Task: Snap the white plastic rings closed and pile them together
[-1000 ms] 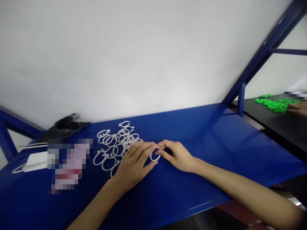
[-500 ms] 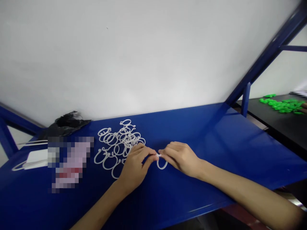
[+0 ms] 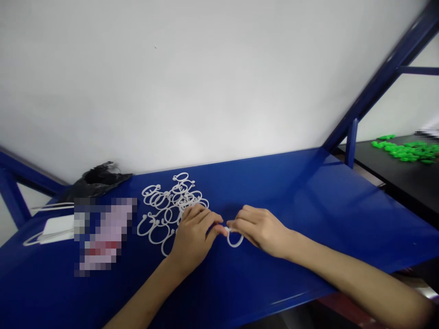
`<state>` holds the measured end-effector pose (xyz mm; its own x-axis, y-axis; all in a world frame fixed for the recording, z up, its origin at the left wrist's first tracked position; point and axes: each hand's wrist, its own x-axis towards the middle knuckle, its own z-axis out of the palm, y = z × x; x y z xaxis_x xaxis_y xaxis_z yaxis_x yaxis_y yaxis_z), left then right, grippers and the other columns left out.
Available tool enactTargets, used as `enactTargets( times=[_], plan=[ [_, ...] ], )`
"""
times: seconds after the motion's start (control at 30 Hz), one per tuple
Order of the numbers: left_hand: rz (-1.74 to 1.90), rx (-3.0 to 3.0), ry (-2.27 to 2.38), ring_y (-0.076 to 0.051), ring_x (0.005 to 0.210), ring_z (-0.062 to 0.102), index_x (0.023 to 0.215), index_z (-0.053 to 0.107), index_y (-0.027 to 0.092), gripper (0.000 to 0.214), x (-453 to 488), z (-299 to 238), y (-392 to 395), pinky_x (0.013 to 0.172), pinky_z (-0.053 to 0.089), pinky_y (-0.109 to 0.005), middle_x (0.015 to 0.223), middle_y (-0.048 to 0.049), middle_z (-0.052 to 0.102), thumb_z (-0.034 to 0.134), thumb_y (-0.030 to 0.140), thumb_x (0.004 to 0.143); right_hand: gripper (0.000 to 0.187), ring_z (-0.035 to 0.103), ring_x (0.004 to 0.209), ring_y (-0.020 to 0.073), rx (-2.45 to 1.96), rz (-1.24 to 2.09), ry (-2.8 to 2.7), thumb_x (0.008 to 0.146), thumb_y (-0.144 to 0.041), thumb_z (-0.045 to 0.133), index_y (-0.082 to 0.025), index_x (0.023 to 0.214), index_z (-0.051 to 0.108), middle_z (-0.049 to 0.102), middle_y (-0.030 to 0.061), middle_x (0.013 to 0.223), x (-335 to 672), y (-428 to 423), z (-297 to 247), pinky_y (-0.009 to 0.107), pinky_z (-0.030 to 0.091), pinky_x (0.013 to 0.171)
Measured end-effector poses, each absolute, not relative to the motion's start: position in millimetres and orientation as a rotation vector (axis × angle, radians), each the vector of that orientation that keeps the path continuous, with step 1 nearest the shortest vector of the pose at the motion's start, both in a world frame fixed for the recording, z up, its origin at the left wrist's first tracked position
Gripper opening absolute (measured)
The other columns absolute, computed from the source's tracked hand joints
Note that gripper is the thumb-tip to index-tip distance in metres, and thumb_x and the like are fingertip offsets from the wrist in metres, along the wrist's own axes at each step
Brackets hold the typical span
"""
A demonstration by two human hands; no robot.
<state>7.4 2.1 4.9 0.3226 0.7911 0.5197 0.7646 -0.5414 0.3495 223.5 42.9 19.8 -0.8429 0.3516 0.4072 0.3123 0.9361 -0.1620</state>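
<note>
A small white plastic ring (image 3: 235,246) hangs between my two hands, just over the blue tabletop. My left hand (image 3: 196,235) is closed, with its thumb and forefinger at the ring's upper left end. On the other side my right hand (image 3: 263,229) pinches the ring's upper right part. Fingers hide the top of the ring, so I cannot see whether its ends are joined. Left of and behind my left hand lies a loose pile of similar white rings (image 3: 187,201), several with knobbed ends and gaps.
The blue table (image 3: 291,187) runs up to a pale wall. A crumpled black plastic bag (image 3: 99,180), a white flat piece (image 3: 58,228) and a blurred pink packet (image 3: 113,228) lie at left. Green pieces (image 3: 408,151) sit on a dark table at right.
The ring and my right hand have shifted slightly down in view, and more of the ring's loop shows. My fingertips have moved a little on it. The pile looks unchanged.
</note>
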Motion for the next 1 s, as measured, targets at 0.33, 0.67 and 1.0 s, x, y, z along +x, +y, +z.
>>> enactTargets(
  times=[0.33,0.67,1.0],
  plan=[
    [0.820,2.539,2.228,-0.033,0.108,0.054,0.112,0.065,0.020,0.029,-24.6,1.7,21.3,0.094,0.044,-0.051,0.113,-0.0127,0.064,0.054,0.037,0.092,0.034,0.063,0.088,0.0199,-1.300,0.024,-2.424,0.098,-0.012,0.041,-0.018,0.121,0.065,0.063,0.0113,0.109,260.8,105.2,6.2,0.032,0.054,0.077],
    [0.781,2.399,2.203,-0.033,0.099,0.054,0.098,0.066,0.023,0.017,-35.9,-3.1,25.9,0.086,0.043,-0.049,0.101,-0.0081,0.070,0.054,0.030,0.090,0.028,0.055,0.100,0.0308,-1.561,-0.336,-2.315,0.097,-0.019,0.049,-0.017,0.121,0.063,0.064,0.0153,0.110,275.7,117.7,13.3,0.042,0.055,0.077],
    [0.979,2.353,2.168,-0.029,0.094,0.058,0.101,0.061,0.024,0.012,-26.9,7.4,15.5,0.084,0.039,-0.046,0.087,-0.0031,0.072,0.059,0.027,0.090,0.030,0.055,0.100,0.0285,-1.082,-0.033,-2.510,0.098,-0.029,0.053,-0.014,0.121,0.064,0.065,0.0135,0.108,242.9,92.4,8.8,0.048,0.052,0.091]
  ],
)
